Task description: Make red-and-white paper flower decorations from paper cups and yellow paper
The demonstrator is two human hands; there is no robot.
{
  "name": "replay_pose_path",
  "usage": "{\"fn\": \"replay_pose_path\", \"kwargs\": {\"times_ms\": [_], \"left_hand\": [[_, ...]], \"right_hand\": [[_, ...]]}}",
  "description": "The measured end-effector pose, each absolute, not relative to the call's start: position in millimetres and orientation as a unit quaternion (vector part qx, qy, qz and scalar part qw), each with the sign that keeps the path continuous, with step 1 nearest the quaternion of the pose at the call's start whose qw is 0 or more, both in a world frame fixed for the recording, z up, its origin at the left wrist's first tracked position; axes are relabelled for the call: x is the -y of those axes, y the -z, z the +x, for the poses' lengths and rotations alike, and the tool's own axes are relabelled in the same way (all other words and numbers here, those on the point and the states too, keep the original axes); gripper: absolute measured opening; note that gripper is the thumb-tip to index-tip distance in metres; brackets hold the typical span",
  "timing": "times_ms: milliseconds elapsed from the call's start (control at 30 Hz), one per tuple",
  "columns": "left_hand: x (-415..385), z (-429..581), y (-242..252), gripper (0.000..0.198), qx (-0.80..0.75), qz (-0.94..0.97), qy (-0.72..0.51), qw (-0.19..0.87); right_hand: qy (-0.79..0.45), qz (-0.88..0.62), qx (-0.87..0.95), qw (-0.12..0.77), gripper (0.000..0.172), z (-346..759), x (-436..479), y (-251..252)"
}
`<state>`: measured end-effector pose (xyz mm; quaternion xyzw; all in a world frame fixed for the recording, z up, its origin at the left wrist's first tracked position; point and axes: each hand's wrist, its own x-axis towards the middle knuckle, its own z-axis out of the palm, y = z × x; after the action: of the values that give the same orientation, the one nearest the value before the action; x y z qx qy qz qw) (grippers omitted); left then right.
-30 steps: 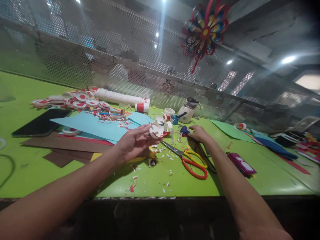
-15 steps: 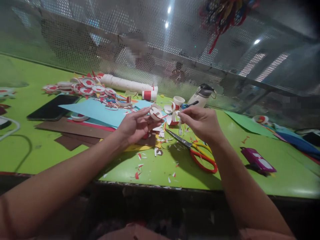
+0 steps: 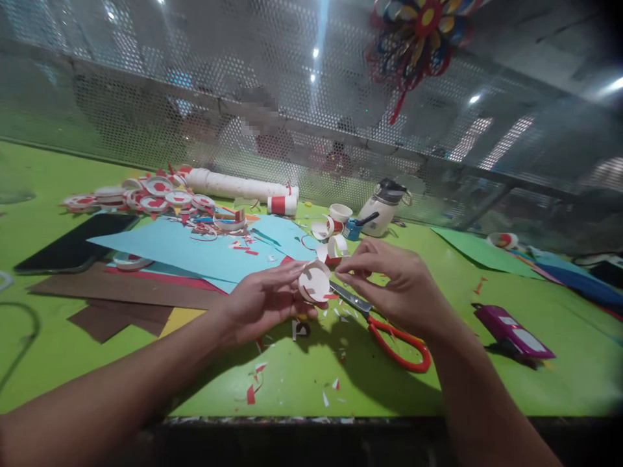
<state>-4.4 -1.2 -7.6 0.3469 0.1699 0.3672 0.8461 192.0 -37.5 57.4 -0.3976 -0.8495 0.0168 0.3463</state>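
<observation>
My left hand (image 3: 272,298) holds a cut-down paper cup bottom (image 3: 315,283), its round white inside turned toward me, with red pieces at its lower edge. To its right, my right hand (image 3: 394,279) is closed in a pinch, thumb and forefinger together beside the cup bottom's rim; whatever lies between the fingertips is too small to make out. Scissors with red handles (image 3: 400,353) lie on the table under my right hand, blades pointing to the cup bottom. Just behind the hands are curled cut cup pieces (image 3: 337,246).
On the green table (image 3: 219,383) lie blue paper sheets (image 3: 160,250), brown paper (image 3: 117,292), a phone (image 3: 78,243) and a purple box-like object (image 3: 513,334). A heap of red-and-white paper discs (image 3: 156,188), stacked cups (image 3: 238,186) and a flask (image 3: 382,211) stand along the back.
The view has tilted up and shifted. My left hand has turned the cup bottom so its inside faces me more squarely. My right fingertips have come closer to its rim.
</observation>
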Motion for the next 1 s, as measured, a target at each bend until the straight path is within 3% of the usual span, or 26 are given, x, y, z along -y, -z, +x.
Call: {"fn": "replay_pose_path", "kwargs": {"times_ms": [233,500,733,1000], "left_hand": [[2.6,-2.7,9.2,0.026,-0.144,0.373,-0.343,0.85],[2.0,-4.7,13.4,0.027,-0.12,0.38,-0.316,0.861],[3.3,-4.2,10.1,0.024,-0.14,0.351,-0.324,0.867],[3.3,-3.0,8.5,0.018,-0.146,0.374,-0.33,0.854]], "right_hand": [[0.028,-0.403,0.884,0.237,0.013,181.8,50.3,-59.5],[0.035,-0.412,0.878,0.24,0.015,180.7,58.0,-63.5],[0.034,-0.423,0.895,0.139,0.01,172.3,58.8,-63.9],[0.111,-0.428,0.893,0.082,0.012,161.6,55.8,-57.6]]}}
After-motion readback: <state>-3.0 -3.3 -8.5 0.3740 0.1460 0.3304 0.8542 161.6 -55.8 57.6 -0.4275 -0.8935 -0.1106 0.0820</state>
